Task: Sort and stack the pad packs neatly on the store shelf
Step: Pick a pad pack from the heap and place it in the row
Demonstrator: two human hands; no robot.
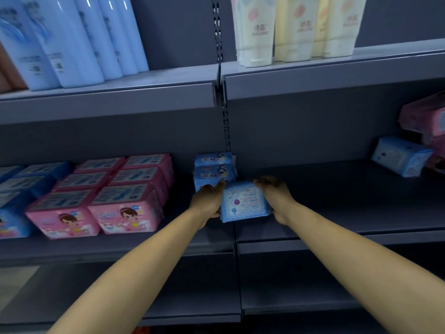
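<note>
while both hands reach onto the middle shelf point(337, 189), a light blue pad pack point(245, 201) sits between them, near the seam where two shelf sections meet. left hand point(209, 201) grips its left edge, fingers curled along the side; right hand point(277, 198) grips its right edge, fingers curled over the far corner. just behind and left of the pack stands a small stack of blue packs point(214, 167) against the back panel. further left: rows of pink packs point(108, 191), then darker blue packs point(21, 189). far right: one blue pack point(401, 156) tilted beside pink packs point(426, 121). shelving is dark grey; upper shelf carries blue bottles point(72, 39) and pale tubes point(296, 27). held pack: soft wrapper, white label area, small print too blurred to read.
</note>
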